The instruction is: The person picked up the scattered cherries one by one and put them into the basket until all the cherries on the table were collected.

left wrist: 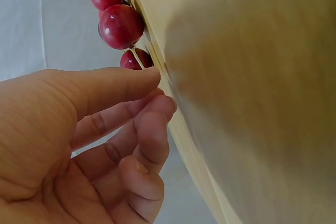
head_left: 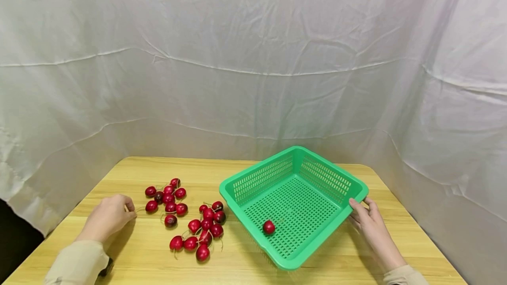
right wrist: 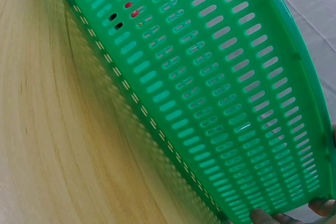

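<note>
My left hand [head_left: 111,215] is at the left of the table, its thumb and forefinger pinching the thin stem of a red cherry [head_left: 151,206]. In the left wrist view, that stem [left wrist: 137,58] runs up from the fingertips toward the cherries. With thumb over the rim and fingers beneath, my right hand [head_left: 370,225] grips the right corner of a green plastic basket [head_left: 293,264]. One red cherry [head_left: 269,227] lies on the basket's perforated floor. Through the slotted wall [right wrist: 210,77] in the right wrist view, bits of red show.
Two loose groups of stemmed cherries lie on the wooden table [head_left: 150,258]: a farther group [head_left: 168,198] near my left hand and a nearer group [head_left: 207,224] beside the basket's left side. A pale cloth [head_left: 253,100] hangs behind the table and along its sides.
</note>
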Demonstrator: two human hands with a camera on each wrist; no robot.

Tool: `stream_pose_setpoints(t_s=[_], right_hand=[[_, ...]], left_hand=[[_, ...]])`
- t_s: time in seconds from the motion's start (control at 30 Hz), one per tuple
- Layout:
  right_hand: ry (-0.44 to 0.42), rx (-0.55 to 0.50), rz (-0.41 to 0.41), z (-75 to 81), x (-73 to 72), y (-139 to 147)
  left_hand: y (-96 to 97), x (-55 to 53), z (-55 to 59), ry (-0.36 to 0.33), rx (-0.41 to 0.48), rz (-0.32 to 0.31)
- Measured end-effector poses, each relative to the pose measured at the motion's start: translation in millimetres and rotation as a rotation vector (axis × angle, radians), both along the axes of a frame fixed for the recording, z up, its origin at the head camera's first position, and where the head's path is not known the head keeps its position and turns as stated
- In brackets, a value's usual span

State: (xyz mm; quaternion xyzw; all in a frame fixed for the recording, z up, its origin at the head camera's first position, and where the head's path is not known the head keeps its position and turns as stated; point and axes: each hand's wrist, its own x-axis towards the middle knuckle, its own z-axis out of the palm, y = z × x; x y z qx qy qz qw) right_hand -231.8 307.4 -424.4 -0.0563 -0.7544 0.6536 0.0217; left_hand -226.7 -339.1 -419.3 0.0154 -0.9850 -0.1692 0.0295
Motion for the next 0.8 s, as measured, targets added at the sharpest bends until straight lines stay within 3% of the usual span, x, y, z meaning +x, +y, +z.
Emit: stream_pose_setpoints(t_s=[0.33,0.8], right_hand=[[-0.032,0.035,0.007,2.1,-0.5,-0.8],[-0.010,0.027,0.009,0.0,0.3,0.6]], left_hand=[[-1.3,-4.1,-2.5,0.005,0.001,-0.006],[-1.5,-4.1,-0.9,-0.018,0.034,0.002]])
